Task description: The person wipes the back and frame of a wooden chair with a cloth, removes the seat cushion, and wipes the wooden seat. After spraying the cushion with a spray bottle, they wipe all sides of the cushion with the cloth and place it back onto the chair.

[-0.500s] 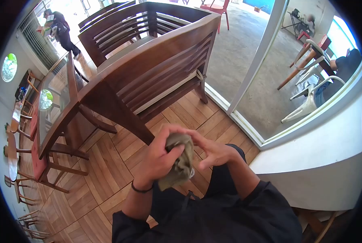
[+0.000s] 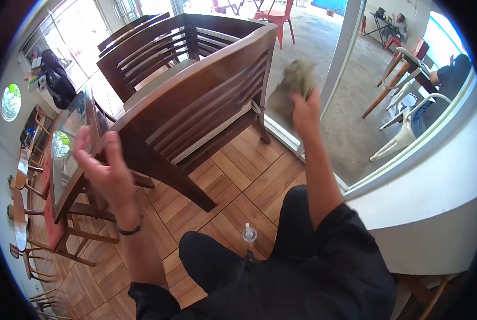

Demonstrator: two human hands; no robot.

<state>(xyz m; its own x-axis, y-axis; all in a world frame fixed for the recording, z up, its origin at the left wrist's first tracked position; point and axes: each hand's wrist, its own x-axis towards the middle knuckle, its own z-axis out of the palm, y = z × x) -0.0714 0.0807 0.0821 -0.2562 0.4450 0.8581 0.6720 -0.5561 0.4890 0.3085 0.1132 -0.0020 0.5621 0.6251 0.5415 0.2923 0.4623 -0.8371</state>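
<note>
Bunched in my right hand (image 2: 307, 114) is an olive-green cloth (image 2: 293, 88), slightly blurred, held up beside the right end of the chair back. My left hand (image 2: 104, 165) is raised with its fingers apart and holds nothing; it is close to the left post of the same chair. The dark brown wooden chair (image 2: 206, 85), with a slatted back and curved top rail, stands right in front of me. On the floor between my knees is a small clear bottle with a white top (image 2: 249, 233).
A glass-topped table (image 2: 70, 128) stands to the left, with a red-cushioned chair (image 2: 54, 218) near it. To the right is a white-framed glass panel (image 2: 332, 69) and a curved white wall (image 2: 414, 218). A person (image 2: 56, 77) stands at far left; others sit beyond the glass.
My hands have moved apart. The cloth, earlier bunched between both hands, has gone up and right in my right hand, while my left hand has let go and moved left. The bottle now shows.
</note>
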